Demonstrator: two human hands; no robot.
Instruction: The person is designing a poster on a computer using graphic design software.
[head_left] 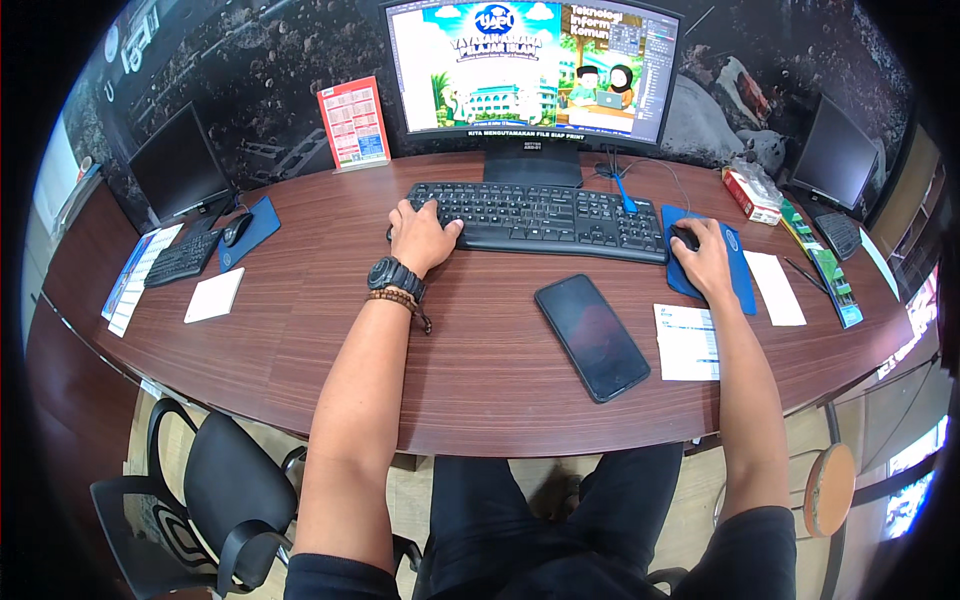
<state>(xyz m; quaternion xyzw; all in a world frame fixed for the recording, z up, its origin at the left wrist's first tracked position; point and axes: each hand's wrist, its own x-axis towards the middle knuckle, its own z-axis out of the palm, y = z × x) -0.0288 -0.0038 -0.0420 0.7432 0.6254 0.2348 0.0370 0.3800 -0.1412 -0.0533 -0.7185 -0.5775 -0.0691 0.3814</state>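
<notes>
My left hand [424, 236] rests over the left end of a black keyboard [530, 216], its fingers spread on the keys and holding nothing. A dark watch and beaded bracelets circle that wrist. My right hand [703, 258] is curled over a black computer mouse [685, 238], mostly hidden under the fingers. Beneath the mouse lies a blue mouse pad [740, 282]. Behind the keyboard stands a wide monitor [520, 70] showing colourful poster artwork with cartoon figures. Between my forearms, a black smartphone [592, 338] lies flat with its screen dark.
Printed papers [687, 343] lie beside my right forearm, with a white sheet [774, 289] and a pen [806, 275] further right. A red-and-white box [751, 195] and desk calendar [354, 124] stand farther back. Dark monitors [180, 160] flank both sides. A black chair [235, 490] is at lower left.
</notes>
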